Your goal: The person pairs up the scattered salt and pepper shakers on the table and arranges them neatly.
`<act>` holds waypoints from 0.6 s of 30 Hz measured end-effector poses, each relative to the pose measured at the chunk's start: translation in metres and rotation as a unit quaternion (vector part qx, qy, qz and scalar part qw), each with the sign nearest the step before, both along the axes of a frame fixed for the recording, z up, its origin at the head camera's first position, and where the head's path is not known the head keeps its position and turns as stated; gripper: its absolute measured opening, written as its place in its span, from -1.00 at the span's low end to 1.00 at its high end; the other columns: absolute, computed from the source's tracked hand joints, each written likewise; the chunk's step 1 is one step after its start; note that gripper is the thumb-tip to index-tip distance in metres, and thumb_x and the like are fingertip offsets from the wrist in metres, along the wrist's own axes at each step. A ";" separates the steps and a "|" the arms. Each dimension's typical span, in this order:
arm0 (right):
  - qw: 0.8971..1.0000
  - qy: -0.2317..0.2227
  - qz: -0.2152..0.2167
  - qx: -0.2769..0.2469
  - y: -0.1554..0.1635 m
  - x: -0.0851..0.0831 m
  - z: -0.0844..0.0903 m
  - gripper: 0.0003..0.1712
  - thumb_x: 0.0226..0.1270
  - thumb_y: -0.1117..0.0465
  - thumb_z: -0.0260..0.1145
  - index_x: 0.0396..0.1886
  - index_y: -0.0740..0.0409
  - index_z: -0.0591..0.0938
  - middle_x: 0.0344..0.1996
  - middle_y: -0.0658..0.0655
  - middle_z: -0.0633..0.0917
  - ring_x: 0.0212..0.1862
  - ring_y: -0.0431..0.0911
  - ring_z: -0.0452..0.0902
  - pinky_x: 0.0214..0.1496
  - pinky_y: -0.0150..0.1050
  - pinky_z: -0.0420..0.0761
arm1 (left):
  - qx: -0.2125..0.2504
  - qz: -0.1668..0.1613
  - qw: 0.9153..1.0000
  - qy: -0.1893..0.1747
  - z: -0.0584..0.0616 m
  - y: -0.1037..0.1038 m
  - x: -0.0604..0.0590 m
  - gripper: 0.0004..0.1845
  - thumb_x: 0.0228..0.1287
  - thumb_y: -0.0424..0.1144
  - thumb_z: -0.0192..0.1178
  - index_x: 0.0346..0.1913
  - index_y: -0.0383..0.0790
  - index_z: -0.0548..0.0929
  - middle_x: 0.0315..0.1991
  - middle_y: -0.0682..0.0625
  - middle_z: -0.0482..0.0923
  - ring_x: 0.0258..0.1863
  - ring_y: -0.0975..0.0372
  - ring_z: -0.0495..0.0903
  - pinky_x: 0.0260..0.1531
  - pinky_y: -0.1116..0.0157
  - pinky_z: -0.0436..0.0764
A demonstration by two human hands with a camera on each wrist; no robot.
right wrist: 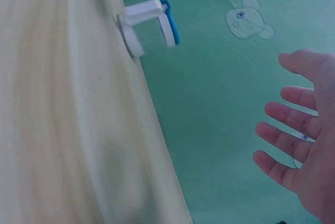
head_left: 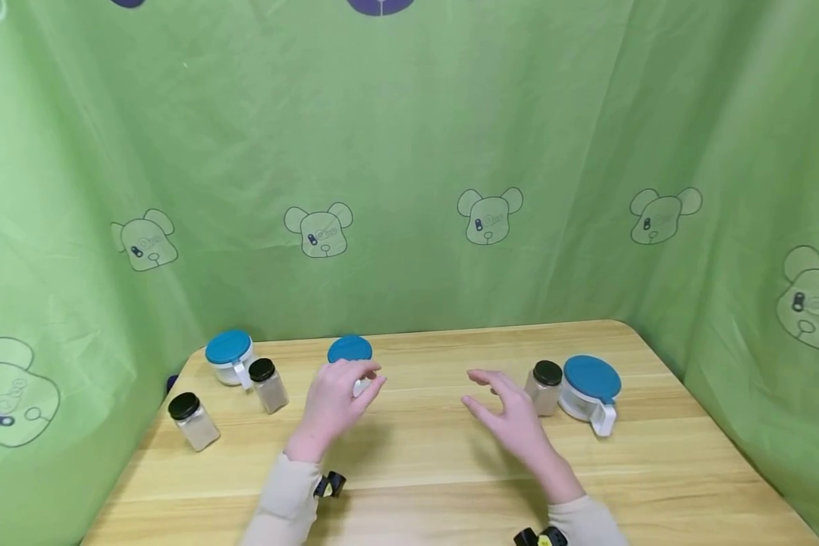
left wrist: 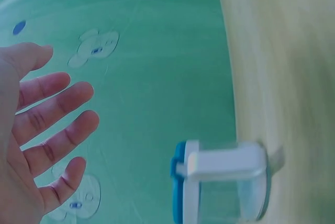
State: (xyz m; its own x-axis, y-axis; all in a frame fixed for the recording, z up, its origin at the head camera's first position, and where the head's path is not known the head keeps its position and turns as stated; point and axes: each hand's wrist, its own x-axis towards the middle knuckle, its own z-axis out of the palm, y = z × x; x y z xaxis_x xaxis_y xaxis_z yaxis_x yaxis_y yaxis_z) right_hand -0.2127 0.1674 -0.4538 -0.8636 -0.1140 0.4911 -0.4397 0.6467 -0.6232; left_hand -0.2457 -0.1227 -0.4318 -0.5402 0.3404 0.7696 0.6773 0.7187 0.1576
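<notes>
wooden table (head_left: 416,470): blue-lidded jar (head_left: 350,353) just beyond left hand (head_left: 334,406), untouched.

Three blue-lidded jars (head_left: 230,356) (head_left: 350,352) (head_left: 590,390), three black-capped spice bottles (head_left: 192,419) (head_left: 268,384) (head_left: 544,386), two hands (head_left: 337,402) (head_left: 508,415)

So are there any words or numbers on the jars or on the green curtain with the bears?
No words or numbers can be read in any view.
Green curtain: the printed bear faces carry small marks, too small and blurred to read.
Black-capped glass jars: no label shows.
Blue-lidded containers: lids are plain, no writing shows.
</notes>
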 end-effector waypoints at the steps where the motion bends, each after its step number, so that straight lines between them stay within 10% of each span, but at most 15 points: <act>1: 1.000 -0.003 0.003 0.002 -0.003 0.000 -0.001 -0.50 0.21 0.13 0.43 0.14 0.14 0.59 0.06 0.14 0.67 0.11 0.05 0.57 0.16 0.08 0.57 | 0.002 0.005 1.000 -0.003 0.001 -0.003 -0.001 -0.84 0.17 -0.12 0.37 -0.23 -0.08 0.72 -0.40 0.12 0.72 -0.40 0.26 0.63 -0.36 0.22 0.58; 18: 0.997 -0.029 0.054 0.037 -0.060 -0.009 -0.016 -0.43 0.21 0.05 0.41 0.21 0.09 0.55 0.12 0.12 0.65 0.17 0.01 0.56 0.27 0.00 0.54 | 0.043 0.073 0.996 -0.038 0.011 -0.045 -0.007 -0.78 0.22 -0.09 0.34 -0.15 -0.12 0.73 -0.32 0.08 0.74 -0.26 0.17 0.69 -0.19 0.07 0.61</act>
State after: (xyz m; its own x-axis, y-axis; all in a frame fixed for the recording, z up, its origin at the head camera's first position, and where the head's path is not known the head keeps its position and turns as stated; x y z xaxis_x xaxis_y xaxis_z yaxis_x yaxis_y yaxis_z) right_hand -0.2216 0.1079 -0.4699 -0.8712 -0.2411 0.4276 -0.4734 0.6428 -0.6023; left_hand -0.2527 -0.1672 -0.4205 -0.6372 0.1884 0.7473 0.5504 0.7900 0.2701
